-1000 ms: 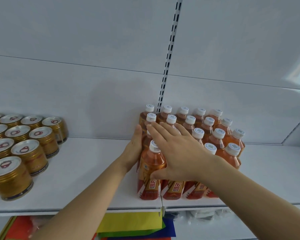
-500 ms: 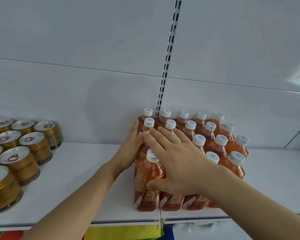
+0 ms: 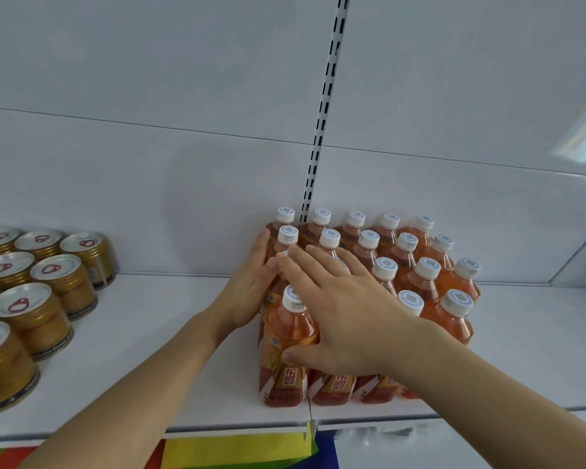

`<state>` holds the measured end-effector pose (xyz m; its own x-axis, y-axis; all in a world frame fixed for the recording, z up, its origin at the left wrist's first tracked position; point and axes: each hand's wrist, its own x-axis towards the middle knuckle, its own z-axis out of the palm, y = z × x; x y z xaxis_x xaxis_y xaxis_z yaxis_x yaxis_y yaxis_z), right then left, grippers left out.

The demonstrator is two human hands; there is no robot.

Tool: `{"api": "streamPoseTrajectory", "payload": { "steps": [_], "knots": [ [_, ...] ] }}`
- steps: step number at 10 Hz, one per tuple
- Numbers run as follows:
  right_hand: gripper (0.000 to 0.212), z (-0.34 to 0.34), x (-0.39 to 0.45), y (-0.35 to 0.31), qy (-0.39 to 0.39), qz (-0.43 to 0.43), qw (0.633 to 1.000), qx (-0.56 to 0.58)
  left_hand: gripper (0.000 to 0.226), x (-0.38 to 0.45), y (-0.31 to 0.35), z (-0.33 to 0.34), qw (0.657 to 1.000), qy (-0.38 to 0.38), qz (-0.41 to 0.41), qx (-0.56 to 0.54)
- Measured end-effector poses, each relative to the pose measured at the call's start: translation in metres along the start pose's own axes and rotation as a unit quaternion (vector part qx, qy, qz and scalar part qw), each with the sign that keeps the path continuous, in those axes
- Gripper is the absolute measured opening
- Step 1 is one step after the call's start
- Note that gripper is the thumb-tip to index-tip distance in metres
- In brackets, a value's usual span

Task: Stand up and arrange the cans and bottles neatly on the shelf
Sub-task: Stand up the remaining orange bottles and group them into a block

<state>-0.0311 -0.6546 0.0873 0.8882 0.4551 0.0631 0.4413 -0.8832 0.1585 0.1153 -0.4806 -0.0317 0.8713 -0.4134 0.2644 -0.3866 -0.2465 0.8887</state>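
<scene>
Several orange drink bottles with white caps stand upright in a tight block on the white shelf, right of centre. My left hand lies flat against the left side of the block, fingers straight. My right hand is spread over the tops of the front-left bottles, thumb pressed on the front-left bottle. Several gold cans with silver tops stand upright in rows at the left of the shelf.
The white back panel carries a slotted upright. Bare shelf lies between the cans and the bottles and to the right of the bottles. Yellow and other coloured items show below the shelf's front edge.
My hands have stayed against the bottle block, left hand sliding slightly forward along its side. The view has shifted right, so fewer cans show.
</scene>
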Motion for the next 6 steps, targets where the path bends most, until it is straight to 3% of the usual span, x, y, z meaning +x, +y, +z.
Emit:
{"api": "streamPoseTrajectory", "payload": {
  "steps": [2, 3, 4, 5, 6],
  "knots": [
    [0.122, 0.0, 0.002, 0.0, -0.002, 0.001, 1.0, -0.012, 0.044, -0.025, 0.033, -0.002, 0.999, 0.023, 0.032, 0.009],
    [0.117, 0.002, 0.002, -0.001, -0.001, 0.005, 1.0, -0.02, 0.054, -0.039, 0.015, -0.006, 0.996, 0.022, 0.015, 0.081],
    [0.119, 0.002, 0.001, -0.002, 0.001, 0.004, 1.0, -0.025, 0.09, -0.044, -0.004, -0.014, 0.982, 0.03, -0.008, 0.188],
    [0.125, 0.0, 0.0, 0.0, 0.003, 0.005, 1.0, -0.016, 0.094, -0.05, -0.004, -0.017, 0.957, 0.052, -0.011, 0.284],
    [0.123, -0.003, -0.006, -0.003, 0.014, 0.007, 1.0, -0.013, 0.094, -0.06, 0.009, -0.025, 0.955, 0.055, 0.001, 0.292]
  ]
}}
